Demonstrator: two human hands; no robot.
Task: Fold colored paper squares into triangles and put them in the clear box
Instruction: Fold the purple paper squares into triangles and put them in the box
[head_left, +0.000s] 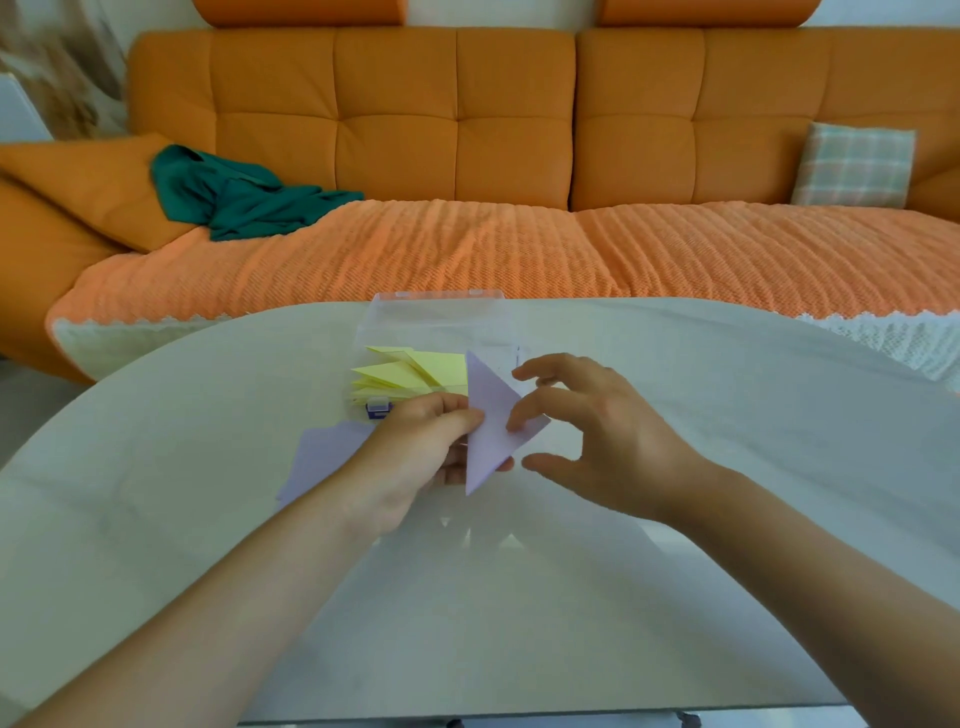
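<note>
My left hand (415, 452) pinches a lilac paper triangle (493, 415) by its left edge and holds it above the table. My right hand (587, 441) hovers at the triangle's right corner with fingers spread, one fingertip touching the paper. Behind the triangle stands the clear box (441, 322) with its lid up, holding several yellow folded triangles (415, 376). A purple latch (377, 408) sits on the box's front. Flat lilac paper squares (324, 457) lie on the table under my left wrist.
The pale round table (519, 597) fills the foreground. Past its far edge is an orange sofa (467, 156) with an orange blanket, a green cloth (244, 197) at left and a checked cushion (852, 166) at right.
</note>
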